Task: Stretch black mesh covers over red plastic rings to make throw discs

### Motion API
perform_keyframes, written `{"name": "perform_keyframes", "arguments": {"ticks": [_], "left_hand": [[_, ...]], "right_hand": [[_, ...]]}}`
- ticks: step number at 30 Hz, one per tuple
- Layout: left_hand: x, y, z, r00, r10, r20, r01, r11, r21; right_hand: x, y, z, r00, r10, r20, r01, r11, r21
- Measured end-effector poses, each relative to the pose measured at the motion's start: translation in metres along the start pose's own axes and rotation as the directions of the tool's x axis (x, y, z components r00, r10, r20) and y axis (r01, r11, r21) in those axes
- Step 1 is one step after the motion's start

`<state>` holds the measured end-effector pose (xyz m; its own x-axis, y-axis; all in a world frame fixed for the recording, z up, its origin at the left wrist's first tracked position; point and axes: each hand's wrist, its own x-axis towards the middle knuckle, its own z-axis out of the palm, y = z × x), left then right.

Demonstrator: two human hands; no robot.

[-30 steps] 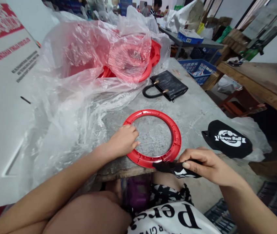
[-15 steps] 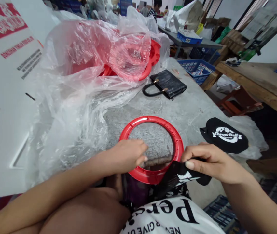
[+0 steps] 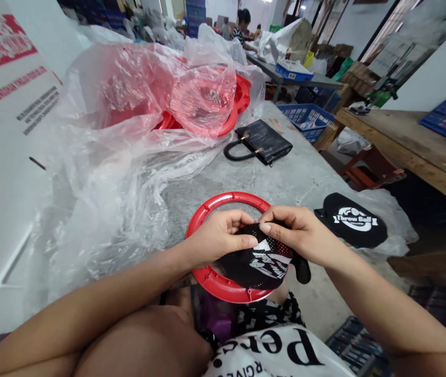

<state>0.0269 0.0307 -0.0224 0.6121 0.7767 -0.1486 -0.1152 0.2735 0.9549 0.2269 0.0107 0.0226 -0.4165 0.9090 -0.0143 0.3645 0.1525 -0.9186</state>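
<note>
A red plastic ring (image 3: 207, 209) lies flat at the near edge of the grey table (image 3: 301, 178), partly overhanging it. Over the ring's opening I hold a piece of black mesh fabric (image 3: 254, 264) with a white printed logo. My left hand (image 3: 217, 238) pinches the fabric's upper left edge. My right hand (image 3: 299, 235) pinches its top edge right beside the left hand. The fabric hangs down across the ring's lower right part.
A stack of black logo fabrics (image 3: 350, 225) lies on clear plastic at the right. A black handbag (image 3: 264, 144) sits further back. A big clear plastic bag (image 3: 136, 120) with more red rings (image 3: 232, 112) fills the left. A white carton (image 3: 6, 157) stands at far left. People work far behind.
The red ring has slid toward me over the table edge. My left hand left the ring's rim and took the black fabric, which my right hand brought up over the ring.
</note>
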Motion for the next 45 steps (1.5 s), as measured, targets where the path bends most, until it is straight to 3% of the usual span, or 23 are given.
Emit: {"name": "perform_keyframes", "arguments": {"ticks": [4, 7, 9, 11, 14, 17, 20, 24, 27, 30, 33, 35, 40, 45], "left_hand": [[-0.023, 0.024, 0.012, 0.985, -0.141, 0.099, 0.14, 0.99, 0.016], [-0.044, 0.044, 0.022, 0.933, -0.254, 0.255, 0.251, 0.967, 0.047], [-0.047, 0.048, 0.023, 0.916, -0.284, 0.283, 0.274, 0.959, 0.077], [-0.034, 0.038, 0.013, 0.945, -0.253, 0.209, 0.22, 0.961, 0.167], [0.005, 0.005, -0.021, 0.994, -0.097, -0.058, 0.112, 0.908, 0.404], [0.043, -0.026, -0.058, 0.979, 0.018, -0.205, 0.133, 0.704, 0.698], [0.065, -0.039, -0.078, 0.97, 0.106, -0.218, 0.143, 0.477, 0.867], [0.078, -0.036, -0.082, 0.959, 0.111, -0.262, 0.196, 0.409, 0.891], [0.083, -0.035, -0.079, 0.951, 0.121, -0.286, 0.227, 0.353, 0.908], [0.086, -0.038, -0.078, 0.95, 0.185, -0.252, 0.206, 0.236, 0.95], [0.091, -0.042, -0.08, 0.943, 0.276, -0.187, 0.157, 0.13, 0.979], [0.097, -0.044, -0.083, 0.93, 0.311, -0.196, 0.158, 0.144, 0.977], [0.11, -0.054, -0.092, 0.889, 0.244, -0.388, 0.28, 0.383, 0.88], [0.111, -0.062, -0.093, 0.869, 0.28, -0.408, 0.267, 0.43, 0.863]], "right_hand": [[-0.025, -0.022, -0.007, 0.999, -0.034, -0.001, 0.034, 0.999, -0.032], [-0.043, -0.041, -0.011, 0.997, -0.073, 0.04, 0.075, 0.996, -0.045], [-0.041, -0.041, -0.01, 0.993, -0.089, 0.074, 0.094, 0.994, -0.058], [-0.023, -0.023, -0.005, 0.991, -0.095, 0.099, 0.103, 0.992, -0.077], [0.028, 0.031, 0.006, 0.996, -0.079, 0.046, 0.085, 0.986, -0.146], [0.078, 0.083, 0.019, 1.0, -0.008, -0.006, 0.005, 0.935, -0.354], [0.106, 0.106, 0.027, 0.999, 0.018, -0.029, -0.032, 0.832, -0.554], [0.119, 0.107, 0.027, 0.997, 0.056, -0.06, -0.082, 0.713, -0.696], [0.126, 0.109, 0.023, 0.998, -0.001, -0.068, -0.051, 0.654, -0.755], [0.134, 0.118, 0.02, 0.994, -0.062, -0.086, -0.023, 0.668, -0.744], [0.141, 0.131, 0.018, 0.991, -0.041, -0.129, -0.055, 0.749, -0.66], [0.145, 0.139, 0.017, 0.987, -0.009, -0.161, -0.089, 0.803, -0.589], [0.147, 0.15, 0.014, 0.982, -0.002, -0.186, -0.094, 0.859, -0.503], [0.146, 0.147, 0.016, 0.985, -0.006, -0.17, -0.091, 0.828, -0.553]]}}
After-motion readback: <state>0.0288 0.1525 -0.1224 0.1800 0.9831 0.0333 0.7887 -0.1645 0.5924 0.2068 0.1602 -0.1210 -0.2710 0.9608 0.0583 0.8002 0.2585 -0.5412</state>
